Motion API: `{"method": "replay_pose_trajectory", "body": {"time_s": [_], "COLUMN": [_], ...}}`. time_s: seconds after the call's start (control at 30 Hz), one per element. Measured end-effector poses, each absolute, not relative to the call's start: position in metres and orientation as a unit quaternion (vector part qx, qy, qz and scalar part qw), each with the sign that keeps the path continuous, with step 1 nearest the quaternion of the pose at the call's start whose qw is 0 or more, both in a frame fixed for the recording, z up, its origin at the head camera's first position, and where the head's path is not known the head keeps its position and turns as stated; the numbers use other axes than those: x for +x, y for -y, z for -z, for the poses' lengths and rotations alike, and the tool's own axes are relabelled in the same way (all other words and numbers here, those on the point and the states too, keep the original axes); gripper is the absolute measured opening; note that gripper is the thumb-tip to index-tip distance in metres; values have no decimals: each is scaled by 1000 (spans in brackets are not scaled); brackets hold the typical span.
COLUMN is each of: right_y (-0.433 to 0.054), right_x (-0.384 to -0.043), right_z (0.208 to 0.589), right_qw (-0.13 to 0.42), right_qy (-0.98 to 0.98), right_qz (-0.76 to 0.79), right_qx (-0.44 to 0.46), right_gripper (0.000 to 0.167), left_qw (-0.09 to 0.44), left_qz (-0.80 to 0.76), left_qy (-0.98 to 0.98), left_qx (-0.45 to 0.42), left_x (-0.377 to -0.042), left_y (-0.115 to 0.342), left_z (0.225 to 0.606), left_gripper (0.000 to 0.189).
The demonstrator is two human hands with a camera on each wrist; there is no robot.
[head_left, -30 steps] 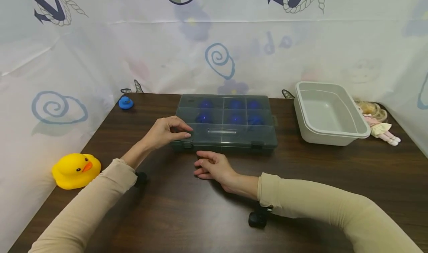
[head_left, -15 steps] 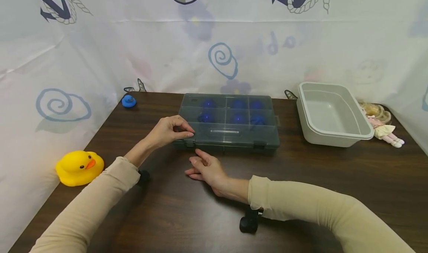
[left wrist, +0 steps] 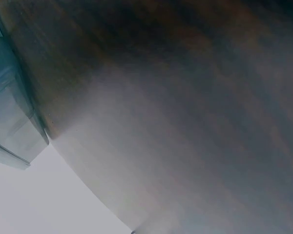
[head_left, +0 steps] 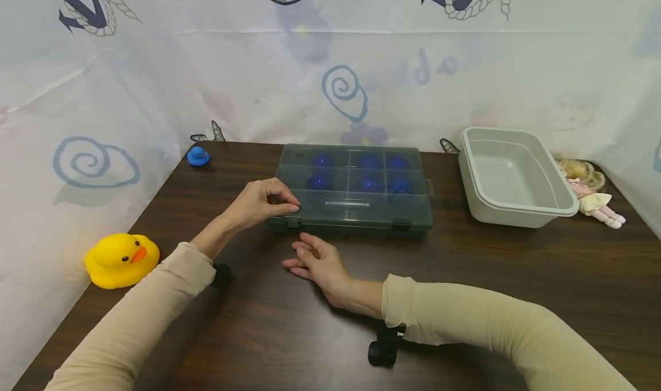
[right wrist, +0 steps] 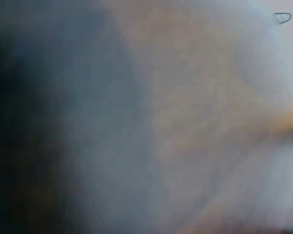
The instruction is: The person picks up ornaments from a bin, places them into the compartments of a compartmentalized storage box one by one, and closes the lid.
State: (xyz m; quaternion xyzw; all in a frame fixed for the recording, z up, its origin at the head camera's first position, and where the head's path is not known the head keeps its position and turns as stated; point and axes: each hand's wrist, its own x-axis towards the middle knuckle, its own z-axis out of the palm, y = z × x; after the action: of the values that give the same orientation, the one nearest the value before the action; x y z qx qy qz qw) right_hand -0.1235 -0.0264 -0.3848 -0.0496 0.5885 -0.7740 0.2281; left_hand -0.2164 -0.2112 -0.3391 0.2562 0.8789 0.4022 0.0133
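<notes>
A translucent grey-green compartment box point(head_left: 361, 210) lies with its lid down at the back middle of the table. Several round blue things point(head_left: 318, 181) show through the lid in its compartments. My left hand point(head_left: 258, 203) is at the box's front left corner, its thumb and bent fingers overlapping the lid's edge just above the left latch point(head_left: 294, 222). Below the box's front side, my right hand point(head_left: 326, 270) hovers palm inward with loosely spread fingers and nothing in them. A corner of the box point(left wrist: 14, 107) enters the left wrist view; the right wrist view is blurred.
A yellow rubber duck point(head_left: 121, 262) sits by the left edge, a small blue duck point(head_left: 198, 156) at the back left corner. At the right stand a grey plastic basin point(head_left: 521, 207) and, partly behind it, a doll point(head_left: 591, 198). A patterned cloth point(head_left: 248, 92) hangs behind the table.
My right hand has shifted slightly left and lowered a little, its fingers more spread. The left hand stays at the box's corner. The whole head view has shifted slightly.
</notes>
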Motion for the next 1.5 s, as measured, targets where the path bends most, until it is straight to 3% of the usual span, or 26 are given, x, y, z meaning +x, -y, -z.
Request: {"method": "replay_pose_trajectory", "body": {"time_s": [0.47,1.5], "right_y": [31,28], "right_x": [-123,-123], "right_z": [384,387], "right_qw": [199,207], "right_qy": [-594,-598], "right_qz": [778,773], "right_qx": [-48,-46], "right_gripper": [52,47], "left_qw": [21,30], "left_qz": [-400,-397], "left_qy": [-881,-885], "left_qx": [254,243], "left_x": [-219,-217], "left_y": [209,210], "left_z": [335,337], "left_gripper": [9,7]}}
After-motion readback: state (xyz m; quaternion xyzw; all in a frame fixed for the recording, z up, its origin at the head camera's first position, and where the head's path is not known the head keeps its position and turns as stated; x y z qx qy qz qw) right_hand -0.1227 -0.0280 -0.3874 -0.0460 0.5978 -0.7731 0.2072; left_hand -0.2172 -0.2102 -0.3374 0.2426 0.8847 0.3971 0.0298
